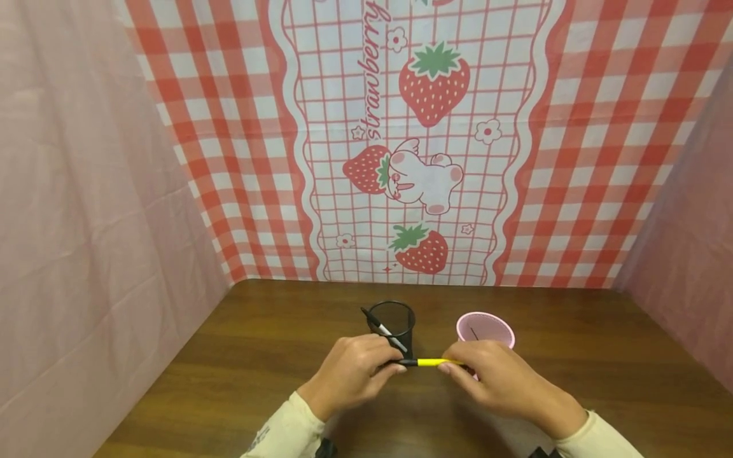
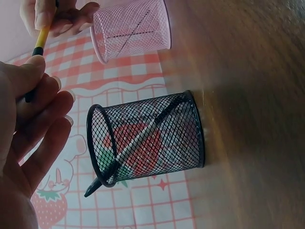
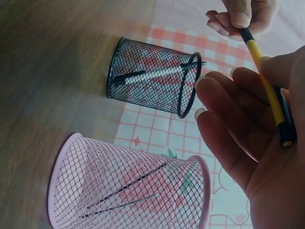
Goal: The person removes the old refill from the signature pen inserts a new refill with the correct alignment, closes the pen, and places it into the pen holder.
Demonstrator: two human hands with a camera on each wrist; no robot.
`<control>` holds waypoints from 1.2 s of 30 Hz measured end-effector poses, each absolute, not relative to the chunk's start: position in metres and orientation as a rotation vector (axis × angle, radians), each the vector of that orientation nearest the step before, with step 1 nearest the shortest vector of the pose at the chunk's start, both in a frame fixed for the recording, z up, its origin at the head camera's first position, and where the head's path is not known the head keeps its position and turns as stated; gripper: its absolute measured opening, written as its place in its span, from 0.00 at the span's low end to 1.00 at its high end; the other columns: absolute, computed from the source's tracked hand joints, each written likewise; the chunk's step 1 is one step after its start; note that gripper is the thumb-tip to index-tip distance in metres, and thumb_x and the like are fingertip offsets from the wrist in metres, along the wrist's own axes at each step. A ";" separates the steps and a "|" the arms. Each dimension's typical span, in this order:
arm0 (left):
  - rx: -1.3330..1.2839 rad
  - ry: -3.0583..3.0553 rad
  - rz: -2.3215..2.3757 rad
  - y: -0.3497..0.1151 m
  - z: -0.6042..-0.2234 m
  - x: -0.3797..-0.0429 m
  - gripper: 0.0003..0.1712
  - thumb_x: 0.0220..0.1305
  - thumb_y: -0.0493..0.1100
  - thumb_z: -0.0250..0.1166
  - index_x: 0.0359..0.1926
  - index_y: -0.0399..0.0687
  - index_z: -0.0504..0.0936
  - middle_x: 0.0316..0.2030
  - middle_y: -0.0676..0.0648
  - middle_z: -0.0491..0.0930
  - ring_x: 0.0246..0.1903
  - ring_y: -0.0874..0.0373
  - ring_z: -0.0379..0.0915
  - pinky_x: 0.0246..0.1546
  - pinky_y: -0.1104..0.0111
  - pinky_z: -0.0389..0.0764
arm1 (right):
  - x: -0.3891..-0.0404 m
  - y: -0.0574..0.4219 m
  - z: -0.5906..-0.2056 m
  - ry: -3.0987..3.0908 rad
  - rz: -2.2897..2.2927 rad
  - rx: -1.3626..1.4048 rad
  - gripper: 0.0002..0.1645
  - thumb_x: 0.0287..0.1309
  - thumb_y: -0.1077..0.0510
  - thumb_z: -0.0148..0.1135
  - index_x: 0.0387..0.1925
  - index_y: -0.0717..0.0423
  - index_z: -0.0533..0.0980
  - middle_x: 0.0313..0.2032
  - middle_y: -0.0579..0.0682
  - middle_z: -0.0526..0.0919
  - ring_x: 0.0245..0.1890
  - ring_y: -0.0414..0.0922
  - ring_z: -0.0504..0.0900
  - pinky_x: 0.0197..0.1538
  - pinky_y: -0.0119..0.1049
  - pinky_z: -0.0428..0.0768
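A yellow pen with black ends (image 1: 429,362) lies level between both hands above the table. My left hand (image 1: 356,370) pinches its black end between thumb and fingers, and a dark tip (image 2: 29,96) shows past the thumb in the left wrist view. My right hand (image 1: 499,379) pinches the yellow barrel, its other fingers loosely spread. In the right wrist view the pen's far black end (image 3: 286,135) rests by the palm, with a dark strip (image 3: 284,106) alongside it. Just beyond the hands stand a black mesh cup (image 2: 178,143) and a pink mesh cup (image 3: 206,191).
A black and white pen (image 1: 382,329) leans in the black cup, its black end over the rim. Inside the pink cup are two thin dark sticks (image 3: 127,185). A wooden table (image 1: 275,337) meets a strawberry-print cloth (image 1: 401,248) at the back, with pink curtains (image 1: 103,210) beside.
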State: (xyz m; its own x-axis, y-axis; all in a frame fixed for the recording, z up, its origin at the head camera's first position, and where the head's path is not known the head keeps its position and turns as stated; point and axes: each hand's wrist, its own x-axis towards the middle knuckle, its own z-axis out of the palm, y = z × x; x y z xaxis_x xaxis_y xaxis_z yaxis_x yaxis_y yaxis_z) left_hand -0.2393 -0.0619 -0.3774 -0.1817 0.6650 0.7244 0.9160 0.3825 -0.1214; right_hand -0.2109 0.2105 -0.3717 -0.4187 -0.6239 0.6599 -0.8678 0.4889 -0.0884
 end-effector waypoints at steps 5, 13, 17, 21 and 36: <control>-1.370 -1.904 -0.399 -0.064 -0.375 -0.240 0.05 0.63 0.44 0.71 0.37 0.50 0.86 0.31 0.58 0.81 0.30 0.67 0.77 0.32 0.77 0.80 | -0.213 0.211 -0.371 -2.152 0.564 1.264 0.08 0.59 0.62 0.69 0.34 0.45 0.80 0.29 0.30 0.76 0.26 0.25 0.70 0.29 0.20 0.70; -1.388 -1.905 -0.390 -0.066 -0.374 -0.240 0.04 0.64 0.44 0.71 0.37 0.49 0.87 0.29 0.58 0.82 0.28 0.67 0.77 0.30 0.76 0.80 | -0.215 0.210 -0.371 -2.133 0.509 1.277 0.07 0.59 0.60 0.70 0.34 0.43 0.80 0.29 0.30 0.77 0.26 0.25 0.70 0.29 0.22 0.71; -1.404 -1.911 -0.392 -0.065 -0.374 -0.239 0.03 0.63 0.42 0.71 0.36 0.48 0.86 0.27 0.57 0.80 0.26 0.66 0.76 0.28 0.75 0.79 | -0.215 0.211 -0.371 -2.126 0.491 1.269 0.06 0.59 0.58 0.71 0.33 0.43 0.80 0.29 0.30 0.78 0.26 0.25 0.70 0.28 0.22 0.72; -1.401 -1.954 -0.409 -0.065 -0.375 -0.239 0.03 0.63 0.42 0.71 0.36 0.48 0.86 0.27 0.57 0.80 0.26 0.66 0.76 0.28 0.74 0.79 | -0.215 0.211 -0.370 -2.130 0.490 1.268 0.07 0.58 0.58 0.71 0.33 0.43 0.80 0.29 0.30 0.78 0.26 0.26 0.71 0.28 0.23 0.72; -1.401 -2.046 -0.412 -0.068 -0.376 -0.240 0.07 0.70 0.46 0.65 0.34 0.51 0.84 0.27 0.59 0.79 0.25 0.68 0.74 0.27 0.73 0.79 | -0.213 0.212 -0.369 -2.159 0.473 1.244 0.06 0.58 0.58 0.71 0.34 0.43 0.82 0.31 0.30 0.80 0.27 0.25 0.72 0.29 0.24 0.74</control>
